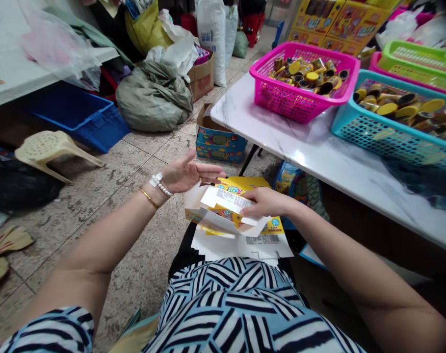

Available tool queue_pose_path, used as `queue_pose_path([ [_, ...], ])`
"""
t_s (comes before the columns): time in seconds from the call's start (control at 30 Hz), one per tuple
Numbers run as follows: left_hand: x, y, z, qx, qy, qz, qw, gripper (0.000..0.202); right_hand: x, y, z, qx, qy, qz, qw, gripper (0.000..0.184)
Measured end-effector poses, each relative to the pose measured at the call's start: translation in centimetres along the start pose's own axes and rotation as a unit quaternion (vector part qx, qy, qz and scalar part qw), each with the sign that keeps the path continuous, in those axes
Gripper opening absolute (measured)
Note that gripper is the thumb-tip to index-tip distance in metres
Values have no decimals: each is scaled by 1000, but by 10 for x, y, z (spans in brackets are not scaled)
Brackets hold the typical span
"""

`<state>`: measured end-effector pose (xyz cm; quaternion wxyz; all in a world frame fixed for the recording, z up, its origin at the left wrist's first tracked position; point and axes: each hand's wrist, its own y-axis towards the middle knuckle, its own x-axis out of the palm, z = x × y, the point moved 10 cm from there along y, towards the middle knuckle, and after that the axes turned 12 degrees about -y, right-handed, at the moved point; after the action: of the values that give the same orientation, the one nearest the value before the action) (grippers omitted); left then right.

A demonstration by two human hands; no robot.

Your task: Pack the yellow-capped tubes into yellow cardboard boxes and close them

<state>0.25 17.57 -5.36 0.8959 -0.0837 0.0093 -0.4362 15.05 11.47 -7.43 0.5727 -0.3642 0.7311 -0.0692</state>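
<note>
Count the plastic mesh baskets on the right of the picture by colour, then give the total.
Pink: 2
Teal: 1
Green: 1
Total: 4

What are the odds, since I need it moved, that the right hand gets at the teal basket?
Probably yes: the right hand rests on the printed carton, with nothing between it and the basket on the marble table, though it must stretch.
</note>
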Motion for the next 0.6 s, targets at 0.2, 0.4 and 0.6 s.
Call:
queue_pose_path([
  [0.2,16,-19,-44,-37,-228,54,971,60,3,3,0,-7,18,5,1000,36],
  [0.4,14,-28,-83,-49,-243,131,960,70,5,10,-8,3,-13,12,1000,34],
  [0.6,4,-20,-85,-58,-109,192,974,51,6,19,-9,33,-76,36,996,35],
])
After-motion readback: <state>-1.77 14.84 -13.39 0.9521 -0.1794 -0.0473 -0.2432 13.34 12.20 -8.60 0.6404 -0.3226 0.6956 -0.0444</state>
